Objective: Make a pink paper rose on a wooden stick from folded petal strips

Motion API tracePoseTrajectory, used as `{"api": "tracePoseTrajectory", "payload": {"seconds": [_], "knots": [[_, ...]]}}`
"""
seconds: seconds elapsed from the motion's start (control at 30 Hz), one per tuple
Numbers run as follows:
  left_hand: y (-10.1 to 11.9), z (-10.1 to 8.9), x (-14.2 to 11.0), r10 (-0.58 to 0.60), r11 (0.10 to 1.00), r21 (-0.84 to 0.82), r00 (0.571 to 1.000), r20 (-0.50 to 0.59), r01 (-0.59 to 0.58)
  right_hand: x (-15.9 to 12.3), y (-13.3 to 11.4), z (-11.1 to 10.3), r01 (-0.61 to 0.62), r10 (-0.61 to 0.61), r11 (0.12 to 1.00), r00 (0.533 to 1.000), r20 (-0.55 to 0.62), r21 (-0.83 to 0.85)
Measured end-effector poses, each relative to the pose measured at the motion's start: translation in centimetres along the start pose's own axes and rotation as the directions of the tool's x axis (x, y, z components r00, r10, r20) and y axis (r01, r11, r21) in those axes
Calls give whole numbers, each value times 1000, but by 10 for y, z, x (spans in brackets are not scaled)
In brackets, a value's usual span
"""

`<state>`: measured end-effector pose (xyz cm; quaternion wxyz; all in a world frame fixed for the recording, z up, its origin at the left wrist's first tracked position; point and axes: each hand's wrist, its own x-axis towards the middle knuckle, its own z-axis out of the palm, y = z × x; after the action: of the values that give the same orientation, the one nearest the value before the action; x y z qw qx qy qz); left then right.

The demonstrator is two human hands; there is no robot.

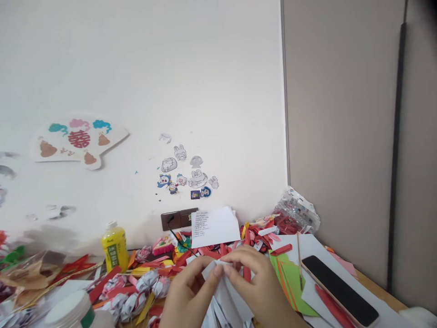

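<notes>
A piece of white paper [228,298] with folds in it stands between my two hands, low in the middle of the view. My left hand [191,291] pinches its top edge between thumb and forefinger. From the other side my right hand [257,282] grips the same edge, its thumb almost touching the left thumb. The lower part of the paper spreads out in strips or pleats below the fingers, partly hidden by the hands. Red paper strips [246,272] lie right behind the fingers.
At left stand a yellow bottle [116,248] and a white jar [70,310], among crumpled paper flowers [128,305]. A black phone [339,289] and green paper sheets [290,278] lie at right. A handwritten sheet [218,225] leans against the wall before a dark socket panel [172,221].
</notes>
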<state>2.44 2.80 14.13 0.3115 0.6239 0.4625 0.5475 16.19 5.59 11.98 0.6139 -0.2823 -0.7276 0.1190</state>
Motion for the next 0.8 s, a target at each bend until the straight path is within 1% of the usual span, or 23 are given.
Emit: {"api": "tracePoseTrajectory", "payload": {"seconds": [0.07, 0.17, 0.23, 0.4, 0.53, 0.63, 0.8], "knots": [[1, 0, -1, -1, 1000, 25, 1000, -10, 1, 0, 1, 1, -116, 113, 990, 993, 45, 76], [3, -1, -1, 6, 999, 40, 999, -50, -4, 0, 1, 2, -197, 188, 972, 979, 77, 129], [6, -2, 1, 27, 998, 61, 998, -59, -24, 2, -1, 1, -213, 204, 969, 976, 79, 128], [25, -3, 17, 44, 984, 168, 997, 68, -55, 16, -6, -10, -252, 235, 951, 966, 111, 179], [40, -3, 31, 79, 967, 233, 991, 105, -101, 32, -9, -21, -267, 243, 944, 960, 139, 193], [42, -3, 39, 91, 966, 233, 991, 94, -111, 39, -9, -23, -270, 247, 946, 958, 144, 178], [39, -1, 45, 85, 972, 213, 992, 97, -104, 42, -2, -21, -317, 290, 926, 945, 151, 207]]}}
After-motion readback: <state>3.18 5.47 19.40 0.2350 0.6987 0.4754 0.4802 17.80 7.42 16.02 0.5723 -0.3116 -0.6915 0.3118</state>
